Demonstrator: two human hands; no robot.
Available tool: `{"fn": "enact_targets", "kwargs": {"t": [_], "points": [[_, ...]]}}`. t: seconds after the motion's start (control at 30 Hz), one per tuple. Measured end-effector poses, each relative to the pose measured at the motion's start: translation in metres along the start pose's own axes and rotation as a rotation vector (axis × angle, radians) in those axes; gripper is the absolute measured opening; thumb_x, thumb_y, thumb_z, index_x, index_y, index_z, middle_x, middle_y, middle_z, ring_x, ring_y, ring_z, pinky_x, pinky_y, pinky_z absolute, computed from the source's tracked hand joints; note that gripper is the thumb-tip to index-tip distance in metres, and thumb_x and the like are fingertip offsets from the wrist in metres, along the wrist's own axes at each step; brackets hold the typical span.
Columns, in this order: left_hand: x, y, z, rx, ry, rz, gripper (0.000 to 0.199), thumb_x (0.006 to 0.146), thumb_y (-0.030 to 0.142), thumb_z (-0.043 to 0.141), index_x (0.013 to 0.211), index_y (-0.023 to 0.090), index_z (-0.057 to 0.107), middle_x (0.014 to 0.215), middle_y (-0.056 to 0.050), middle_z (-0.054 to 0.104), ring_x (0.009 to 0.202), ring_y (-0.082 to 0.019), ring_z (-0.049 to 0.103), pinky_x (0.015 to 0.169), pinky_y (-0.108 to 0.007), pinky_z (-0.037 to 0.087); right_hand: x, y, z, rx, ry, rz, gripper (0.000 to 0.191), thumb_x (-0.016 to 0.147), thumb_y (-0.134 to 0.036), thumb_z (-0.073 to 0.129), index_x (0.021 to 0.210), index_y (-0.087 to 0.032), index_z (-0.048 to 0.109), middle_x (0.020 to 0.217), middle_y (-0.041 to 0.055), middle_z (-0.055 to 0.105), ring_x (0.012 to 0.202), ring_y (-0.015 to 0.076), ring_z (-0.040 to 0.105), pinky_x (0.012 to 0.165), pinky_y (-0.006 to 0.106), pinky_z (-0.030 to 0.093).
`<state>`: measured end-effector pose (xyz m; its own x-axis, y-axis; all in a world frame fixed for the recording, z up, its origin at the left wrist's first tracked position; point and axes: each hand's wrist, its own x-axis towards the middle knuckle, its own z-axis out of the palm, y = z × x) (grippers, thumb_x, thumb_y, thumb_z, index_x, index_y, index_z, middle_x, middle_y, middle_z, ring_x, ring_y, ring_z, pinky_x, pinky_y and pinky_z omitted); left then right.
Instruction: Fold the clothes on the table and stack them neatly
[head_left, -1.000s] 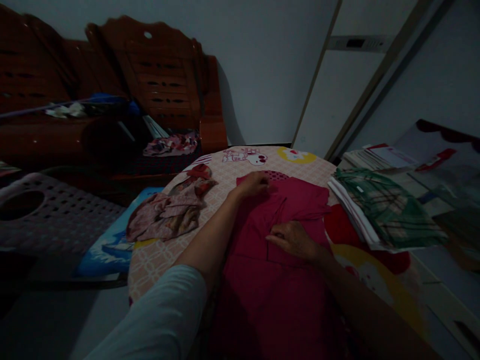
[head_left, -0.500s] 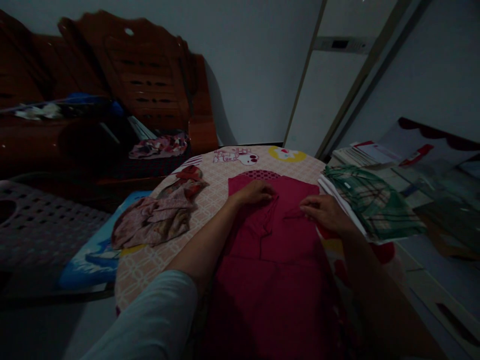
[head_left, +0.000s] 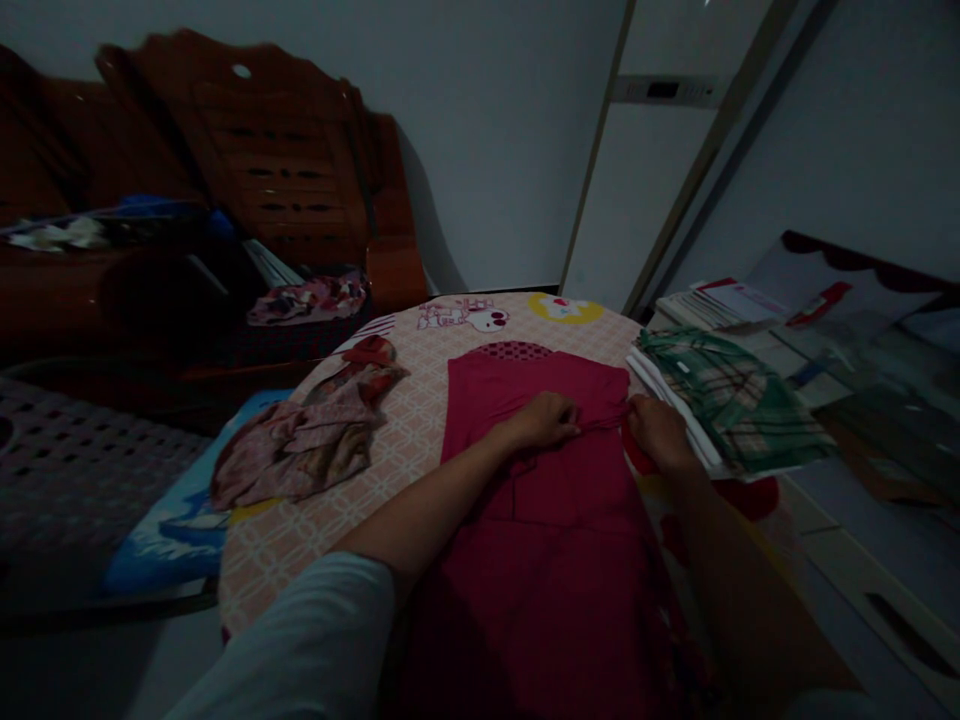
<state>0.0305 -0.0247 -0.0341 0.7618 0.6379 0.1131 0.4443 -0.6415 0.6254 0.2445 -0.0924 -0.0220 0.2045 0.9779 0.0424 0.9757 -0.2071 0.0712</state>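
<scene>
Pink, deep and close to magenta, the garment (head_left: 525, 590) lies spread over the round table with its patterned tablecloth (head_left: 412, 430), running from near the far side of the table down to the bottom edge of the view. The left hand (head_left: 547, 420) rests on its upper part, fingers curled nearly closed and pinching a bit of the cloth. The right hand (head_left: 658, 432) is at the garment's right edge, its fingers drawn in around a gathered bit of the same fabric, and between the two hands the cloth is bunched into small creases. A dark opening of dotted fabric shows at the garment's far end. To the left, apart from it, a crumpled patterned cloth (head_left: 292, 450) sits on the tablecloth. Just beyond the right hand, a green plaid garment (head_left: 739, 390) lies on top of white folded material (head_left: 651, 368). Behind the table on the left stands a carved wooden bench (head_left: 277, 165) with a floral cloth (head_left: 307, 300) on its seat, and a blue printed bag (head_left: 176, 530) is below the table's left edge
</scene>
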Motion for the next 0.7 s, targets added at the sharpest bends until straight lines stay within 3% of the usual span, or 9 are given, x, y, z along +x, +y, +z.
{"fn": "enact_targets", "kwargs": {"t": [0.1,0.23,0.37,0.53,0.63,0.7], "points": [[0.0,-0.001,-0.006,-0.222,-0.038,-0.071,0.017,0.079,0.024,0.069,0.071,0.015,0.057,0.064,0.002,0.059,0.057,-0.009,0.053,0.056,-0.02,0.039,0.002,0.002,0.001,0.096,0.101,0.026,0.033,0.093,-0.022,0.039,0.107,-0.013,0.067,0.096,0.0189,0.072,0.092,0.0293,0.068,0.075,0.035,0.044],[-0.002,-0.004,-0.013,-0.524,-0.118,-0.147,0.019,0.075,0.012,0.069,0.088,0.015,0.055,0.065,0.005,0.059,0.051,-0.008,0.056,0.052,-0.019,0.043,0.014,0.002,-0.005,0.367,0.306,0.025,0.031,0.086,-0.025,0.047,0.103,-0.013,0.07,0.093,0.0162,0.073,0.091,0.0277,0.067,0.078,0.034,0.046],[-0.005,-0.01,-0.019,-0.579,-0.261,-0.193,0.018,0.076,0.009,0.067,0.084,0.016,0.052,0.063,0.003,0.062,0.049,-0.01,0.061,0.05,-0.019,0.047,0.04,-0.01,-0.021,0.654,0.365,-0.042,0.029,0.075,-0.024,0.053,0.093,-0.014,0.072,0.078,0.009,0.073,0.074,0.0228,0.066,0.071,0.032,0.05],[-0.009,-0.019,-0.029,-0.62,-0.428,-0.23,0.02,0.074,0.01,0.068,0.07,0.015,0.049,0.054,0.003,0.061,0.051,-0.012,0.064,0.049,-0.018,0.049,0.074,-0.051,-0.033,0.921,0.292,-0.14,0.029,0.071,-0.021,0.053,0.091,-0.013,0.072,0.074,0.0065,0.071,0.064,0.019,0.065,0.064,0.031,0.052],[-0.013,-0.026,-0.037,-0.691,-0.464,-0.266,0.023,0.071,0.014,0.075,0.068,0.014,0.052,0.054,0.002,0.062,0.054,-0.013,0.066,0.052,-0.02,0.051,0.084,-0.073,-0.031,1.147,0.133,-0.258,0.034,0.072,-0.02,0.056,0.102,-0.013,0.071,0.088,0.0092,0.074,0.075,0.0191,0.069,0.072,0.033,0.055],[-0.015,-0.031,-0.041,-0.744,-0.446,-0.296,0.028,0.067,0.02,0.081,0.067,0.014,0.054,0.056,0.001,0.063,0.056,-0.014,0.067,0.055,-0.022,0.052,0.086,-0.075,-0.027,1.285,0.063,-0.314,0.039,0.072,-0.019,0.058,0.11,-0.014,0.069,0.098,0.0103,0.075,0.085,0.0189,0.07,0.08,0.034,0.056]]}}
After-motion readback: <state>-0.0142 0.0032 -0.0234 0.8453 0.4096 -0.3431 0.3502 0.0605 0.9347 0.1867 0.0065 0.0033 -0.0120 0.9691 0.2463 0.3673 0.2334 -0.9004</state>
